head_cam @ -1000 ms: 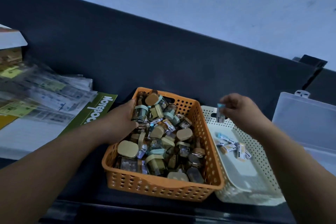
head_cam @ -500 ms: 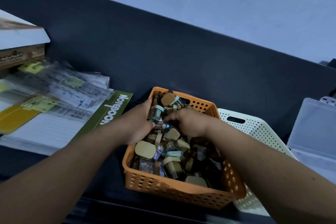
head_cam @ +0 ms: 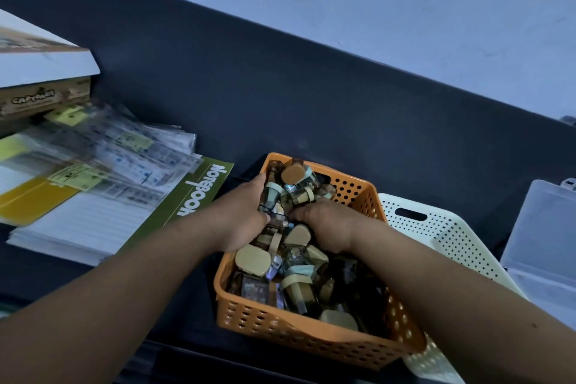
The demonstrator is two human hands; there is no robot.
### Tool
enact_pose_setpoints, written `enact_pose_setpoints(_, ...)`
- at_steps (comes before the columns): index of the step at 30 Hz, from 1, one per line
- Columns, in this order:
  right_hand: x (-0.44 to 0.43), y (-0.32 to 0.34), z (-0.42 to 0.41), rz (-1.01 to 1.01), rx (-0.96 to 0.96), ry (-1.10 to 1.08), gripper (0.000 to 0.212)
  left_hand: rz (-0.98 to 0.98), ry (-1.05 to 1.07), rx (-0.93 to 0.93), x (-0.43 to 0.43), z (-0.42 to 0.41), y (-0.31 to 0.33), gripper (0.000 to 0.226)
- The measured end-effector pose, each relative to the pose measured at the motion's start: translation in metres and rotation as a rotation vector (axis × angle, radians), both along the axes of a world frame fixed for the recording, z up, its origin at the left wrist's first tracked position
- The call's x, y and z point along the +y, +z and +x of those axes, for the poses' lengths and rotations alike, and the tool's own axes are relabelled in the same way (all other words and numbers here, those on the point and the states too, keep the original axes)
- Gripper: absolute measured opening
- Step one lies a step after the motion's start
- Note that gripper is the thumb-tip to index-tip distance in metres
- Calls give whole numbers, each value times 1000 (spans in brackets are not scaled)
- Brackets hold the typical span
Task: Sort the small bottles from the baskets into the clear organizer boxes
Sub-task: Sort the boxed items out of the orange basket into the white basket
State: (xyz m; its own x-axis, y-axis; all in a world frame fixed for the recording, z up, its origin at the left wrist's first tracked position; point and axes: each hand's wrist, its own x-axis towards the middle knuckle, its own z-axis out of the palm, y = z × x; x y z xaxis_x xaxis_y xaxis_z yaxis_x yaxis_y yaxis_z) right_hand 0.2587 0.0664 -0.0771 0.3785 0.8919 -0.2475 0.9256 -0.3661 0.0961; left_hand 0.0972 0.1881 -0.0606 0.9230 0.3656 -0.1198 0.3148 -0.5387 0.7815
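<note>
Two forearms are extended from the near edge toward the orange basket (head_cam: pixel 314 337), which is set on the dark bench (head_cam: pixel 280 97) and is filled close to the rim with small bottles (head_cam: pixel 293 274). Most of the sorting is judged to be left: the pile is deep, and no bottle can be seen in the clear organizer box (head_cam: pixel 542 246) at the far right, though only part of that box is in view. Just beside the orange basket, on its right, a white basket (head_cam: pixel 436 227) is placed; its contents are hidden by the right arm.

Both hands are lowered into the far half of the pile, knuckles up. The left hand (head_cam: pixel 240 221) is curled at the left wall of the basket, and its fingers (head_cam: pixel 258 187) are closed on a bottle with a pale band (head_cam: pixel 271 199). The right hand (head_cam: pixel 327 224) is pressed palm-down onto the bottles just beside it; its fingertips are buried, so it cannot be told whether anything is gripped.

Farther left, a green notebook (head_cam: pixel 193 199) and a stack of papers (head_cam: pixel 103 153) are laid on the bench, well apart from the boxes.
</note>
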Motion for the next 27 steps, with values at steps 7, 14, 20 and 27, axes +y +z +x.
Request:
enact_pose_setpoints(7, -4, 11, 7, -55, 10, -84, 34, -3, -2, -9, -2, -1, 3, 76)
enact_pose_setpoints(14, -34, 38, 7, 517, 523, -395, 11, 16, -17, -14, -5, 0, 5, 72)
enact_pose_setpoints(20, -91, 72, 15, 770, 258, -493, 7, 70, -11, -5, -6, 3, 6, 73)
enact_pose_setpoints(27, -124, 75, 11, 405, -130, -644, 32, 68, -17, 9, -6, 3, 5, 77)
